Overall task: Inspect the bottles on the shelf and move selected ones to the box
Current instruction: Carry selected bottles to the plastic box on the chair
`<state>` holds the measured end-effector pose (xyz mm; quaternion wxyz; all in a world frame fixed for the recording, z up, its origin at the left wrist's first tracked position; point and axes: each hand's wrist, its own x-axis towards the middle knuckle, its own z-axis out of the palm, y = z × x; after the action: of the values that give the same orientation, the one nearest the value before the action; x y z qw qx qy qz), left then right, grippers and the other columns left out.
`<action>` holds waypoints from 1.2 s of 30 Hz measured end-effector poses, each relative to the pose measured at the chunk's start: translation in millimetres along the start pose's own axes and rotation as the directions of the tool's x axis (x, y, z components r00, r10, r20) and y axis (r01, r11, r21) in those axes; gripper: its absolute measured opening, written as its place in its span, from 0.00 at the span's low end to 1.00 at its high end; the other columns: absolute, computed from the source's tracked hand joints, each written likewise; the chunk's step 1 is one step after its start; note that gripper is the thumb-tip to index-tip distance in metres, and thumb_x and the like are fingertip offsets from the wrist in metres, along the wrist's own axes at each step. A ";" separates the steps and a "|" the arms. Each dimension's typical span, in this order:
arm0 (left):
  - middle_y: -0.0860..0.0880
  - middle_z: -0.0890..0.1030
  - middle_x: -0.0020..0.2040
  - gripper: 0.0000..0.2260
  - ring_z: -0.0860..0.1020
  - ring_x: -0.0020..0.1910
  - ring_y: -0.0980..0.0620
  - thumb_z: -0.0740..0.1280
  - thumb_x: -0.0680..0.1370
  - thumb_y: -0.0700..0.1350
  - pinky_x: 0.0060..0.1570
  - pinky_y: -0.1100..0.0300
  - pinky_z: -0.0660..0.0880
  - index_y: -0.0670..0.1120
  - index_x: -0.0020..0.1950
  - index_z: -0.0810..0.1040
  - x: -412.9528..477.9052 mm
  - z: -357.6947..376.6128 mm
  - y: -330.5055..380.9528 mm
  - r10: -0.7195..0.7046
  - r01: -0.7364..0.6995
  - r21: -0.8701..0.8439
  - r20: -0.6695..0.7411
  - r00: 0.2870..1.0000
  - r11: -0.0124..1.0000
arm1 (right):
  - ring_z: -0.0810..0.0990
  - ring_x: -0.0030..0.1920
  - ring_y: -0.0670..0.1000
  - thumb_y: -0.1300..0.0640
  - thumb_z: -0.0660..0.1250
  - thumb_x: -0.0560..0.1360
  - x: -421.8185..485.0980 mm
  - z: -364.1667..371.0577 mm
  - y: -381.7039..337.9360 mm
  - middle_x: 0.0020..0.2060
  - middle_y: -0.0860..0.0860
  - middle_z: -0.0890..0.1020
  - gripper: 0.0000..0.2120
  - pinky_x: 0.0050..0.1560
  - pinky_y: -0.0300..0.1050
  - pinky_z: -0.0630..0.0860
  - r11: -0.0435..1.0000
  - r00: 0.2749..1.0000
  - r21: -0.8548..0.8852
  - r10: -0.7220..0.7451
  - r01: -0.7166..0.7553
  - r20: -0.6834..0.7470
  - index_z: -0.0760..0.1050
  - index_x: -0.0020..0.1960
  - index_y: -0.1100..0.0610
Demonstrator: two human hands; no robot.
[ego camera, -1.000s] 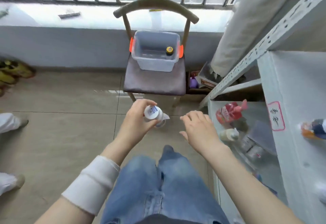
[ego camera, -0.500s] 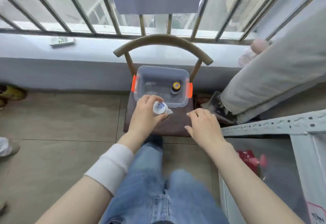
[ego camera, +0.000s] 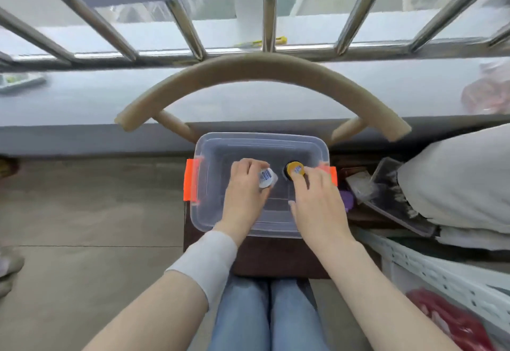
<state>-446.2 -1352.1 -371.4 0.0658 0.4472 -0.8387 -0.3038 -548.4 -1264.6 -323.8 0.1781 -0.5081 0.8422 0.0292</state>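
A clear plastic box with orange latches sits on a chair seat in front of me. My left hand is inside the box, shut on a small white bottle with a blue-printed label. A dark bottle with a yellow cap stands upright in the box to its right. My right hand hovers over the box's right side, fingers apart and holding nothing, its fingertips close to the yellow cap.
The wooden chair's curved backrest arches behind the box, under a barred window. A white metal shelf stands at the right with a red bottle on it. Grey bedding lies beyond it.
I have moved forward to the chair. My left hand carried the white bottle from in front of the box down into it; my right hand came over the box's right side.
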 end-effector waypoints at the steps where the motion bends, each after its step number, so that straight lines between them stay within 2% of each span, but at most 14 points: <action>1: 0.44 0.76 0.52 0.16 0.72 0.53 0.45 0.74 0.69 0.39 0.47 0.63 0.68 0.41 0.55 0.77 7.2 14.4 -8.3 0.001 -0.001 0.009 0.002 1.000 1.000 | 0.80 0.49 0.61 0.60 0.80 0.55 10.0 11.0 2.3 0.47 0.60 0.81 0.28 0.47 0.52 0.79 1.000 1.000 -0.004 0.004 -0.004 0.006 0.77 0.53 0.62; 3: 0.43 0.76 0.50 0.17 0.72 0.52 0.44 0.75 0.67 0.37 0.45 0.58 0.72 0.40 0.54 0.77 18.0 39.6 -21.9 0.000 0.000 0.010 0.004 1.000 1.000 | 0.81 0.50 0.61 0.59 0.81 0.55 23.2 27.5 6.3 0.48 0.60 0.81 0.28 0.50 0.52 0.78 1.000 1.000 -0.006 0.024 -0.024 0.010 0.78 0.53 0.62; 5: 0.43 0.77 0.50 0.17 0.69 0.52 0.48 0.75 0.67 0.36 0.44 0.56 0.74 0.40 0.53 0.77 25.4 58.4 -31.6 0.001 -0.001 -0.008 -0.006 1.000 1.000 | 0.81 0.50 0.62 0.58 0.81 0.54 30.5 38.6 10.0 0.48 0.61 0.81 0.28 0.51 0.53 0.78 0.999 0.999 0.004 0.033 -0.033 0.000 0.79 0.52 0.62; 11: 0.42 0.77 0.50 0.18 0.68 0.51 0.50 0.76 0.66 0.36 0.49 0.63 0.70 0.40 0.54 0.76 38.9 82.5 -30.4 0.018 -0.021 -0.038 -0.083 0.996 0.999 | 0.80 0.52 0.62 0.61 0.80 0.56 38.5 56.3 14.8 0.51 0.61 0.81 0.27 0.53 0.52 0.77 0.999 0.999 0.039 0.036 -0.035 -0.025 0.78 0.53 0.62; 14: 0.42 0.77 0.51 0.19 0.69 0.52 0.49 0.75 0.66 0.36 0.53 0.61 0.68 0.40 0.55 0.76 43.9 83.5 -26.5 -0.002 -0.006 -0.064 -0.116 0.993 0.998 | 0.80 0.53 0.62 0.61 0.81 0.56 40.5 59.7 15.0 0.51 0.61 0.81 0.26 0.53 0.52 0.77 0.999 0.998 0.033 0.030 -0.028 -0.049 0.79 0.53 0.62; 18: 0.42 0.76 0.53 0.20 0.72 0.53 0.45 0.75 0.67 0.37 0.54 0.61 0.69 0.39 0.57 0.74 39.4 75.8 -21.8 0.005 -0.009 -0.054 -0.079 0.997 0.999 | 0.80 0.53 0.62 0.61 0.80 0.57 39.4 61.0 15.7 0.50 0.61 0.81 0.26 0.53 0.53 0.77 1.000 0.998 0.026 0.017 -0.015 -0.065 0.79 0.53 0.63; 20: 0.42 0.77 0.54 0.20 0.73 0.54 0.44 0.75 0.67 0.38 0.52 0.61 0.70 0.40 0.56 0.75 32.2 61.3 -17.8 0.023 -0.025 -0.030 -0.068 0.997 0.999 | 0.80 0.52 0.64 0.62 0.80 0.56 36.6 55.5 16.5 0.49 0.62 0.81 0.26 0.55 0.55 0.76 0.999 0.998 0.048 0.003 0.000 -0.057 0.78 0.52 0.64; 22: 0.42 0.77 0.54 0.18 0.75 0.53 0.42 0.74 0.67 0.38 0.51 0.57 0.72 0.40 0.55 0.76 22.9 38.2 -13.3 0.060 -0.059 0.029 -0.048 0.997 0.998 | 0.79 0.51 0.66 0.63 0.80 0.56 28.0 44.7 16.2 0.48 0.63 0.80 0.26 0.56 0.58 0.75 0.996 1.000 0.086 -0.018 0.019 -0.020 0.77 0.52 0.66; 24: 0.41 0.79 0.51 0.17 0.76 0.50 0.40 0.75 0.66 0.38 0.48 0.52 0.74 0.40 0.53 0.77 10.5 11.3 -7.6 0.125 -0.125 0.140 0.010 0.992 0.982 | 0.78 0.52 0.67 0.63 0.79 0.59 13.1 26.9 14.7 0.48 0.64 0.79 0.26 0.54 0.59 0.75 0.993 1.000 0.117 -0.020 0.018 0.020 0.75 0.54 0.67; 26: 0.41 0.79 0.48 0.17 0.77 0.48 0.39 0.76 0.65 0.40 0.44 0.51 0.75 0.40 0.51 0.77 -3.7 -20.8 3.5 0.201 -0.226 0.276 0.115 0.973 0.934 | 0.75 0.55 0.65 0.60 0.75 0.65 -8.3 1.5 10.5 0.53 0.63 0.76 0.25 0.55 0.56 0.74 0.991 0.998 0.134 -0.019 0.011 0.054 0.73 0.59 0.65; 28: 0.42 0.77 0.53 0.17 0.74 0.54 0.41 0.72 0.71 0.44 0.50 0.52 0.72 0.41 0.58 0.74 -23.8 -54.0 18.9 0.173 -0.301 0.393 0.329 0.928 0.869 | 0.70 0.61 0.62 0.57 0.69 0.72 -35.2 -24.0 5.1 0.60 0.61 0.72 0.24 0.60 0.53 0.69 0.988 0.997 0.152 -0.032 0.020 0.074 0.68 0.65 0.62; 30: 0.43 0.74 0.59 0.17 0.70 0.58 0.43 0.65 0.76 0.46 0.54 0.54 0.69 0.43 0.63 0.69 -48.6 -80.5 29.6 0.127 -0.384 0.499 0.474 0.872 0.777 | 0.67 0.64 0.60 0.56 0.66 0.74 -65.6 -47.1 -1.6 0.63 0.59 0.70 0.24 0.61 0.51 0.66 0.987 0.998 0.158 -0.012 0.003 0.059 0.66 0.68 0.61; 32: 0.43 0.73 0.59 0.16 0.70 0.58 0.43 0.64 0.77 0.47 0.52 0.54 0.69 0.44 0.63 0.68 -76.8 -104.4 41.8 0.122 -0.457 0.553 0.536 0.835 0.697 | 0.67 0.63 0.60 0.55 0.64 0.75 -101.3 -63.6 -10.8 0.62 0.58 0.71 0.23 0.61 0.51 0.66 0.990 0.998 0.133 0.037 -0.045 0.056 0.66 0.67 0.60; 36: 0.42 0.72 0.60 0.17 0.69 0.60 0.42 0.65 0.76 0.48 0.54 0.53 0.68 0.42 0.62 0.68 -135.1 -135.8 69.0 0.193 -0.588 0.535 0.619 0.762 0.606 | 0.69 0.62 0.61 0.52 0.65 0.74 -187.9 -71.5 -32.8 0.61 0.58 0.72 0.23 0.60 0.53 0.67 0.970 0.977 0.115 0.209 -0.212 0.040 0.67 0.66 0.59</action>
<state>-363.4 -1277.9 -200.9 -0.2624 0.1388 -0.9540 -0.0424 -460.3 -1138.0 -190.7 0.2156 -0.4039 0.8890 0.0047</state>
